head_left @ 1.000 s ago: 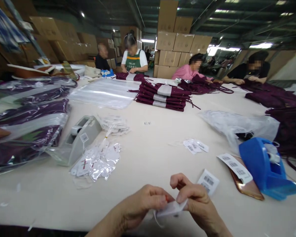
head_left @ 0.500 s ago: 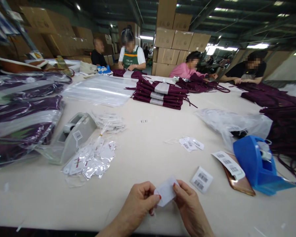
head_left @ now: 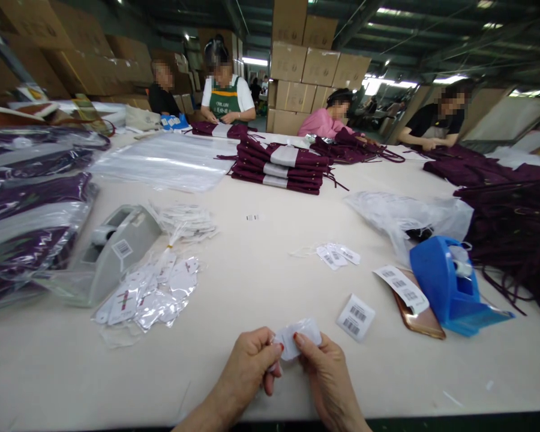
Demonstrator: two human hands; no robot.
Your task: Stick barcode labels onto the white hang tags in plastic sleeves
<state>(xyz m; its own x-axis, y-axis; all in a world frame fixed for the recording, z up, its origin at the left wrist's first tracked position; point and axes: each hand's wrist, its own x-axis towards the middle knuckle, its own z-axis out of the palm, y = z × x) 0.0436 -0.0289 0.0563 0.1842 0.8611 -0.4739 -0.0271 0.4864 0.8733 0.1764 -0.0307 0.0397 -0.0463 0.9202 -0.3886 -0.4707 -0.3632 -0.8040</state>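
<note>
Near the table's front edge, my left hand point(head_left: 252, 366) pinches the left end of a small white tag point(head_left: 303, 333). My right hand point(head_left: 326, 366) grips the tag's right side, thumb on top. A square white piece with two barcodes point(head_left: 356, 317) lies just right of my hands. Behind it are several barcode tags point(head_left: 337, 255) with a string. To the left rests a bundle of white tags point(head_left: 162, 291) in clear plastic, beside a grey tape dispenser point(head_left: 117, 255).
On the right, a blue tape dispenser point(head_left: 450, 288) stands by a phone point(head_left: 420, 312) under a barcode strip point(head_left: 402, 288). Folded maroon garments point(head_left: 281, 165) are stacked farther back. Bagged garments point(head_left: 31, 210) lie at left. Several people are across the table.
The view has shifted, so the table items appear farther left. My right thumb has moved inward over the tag, and my hands are closer together.
</note>
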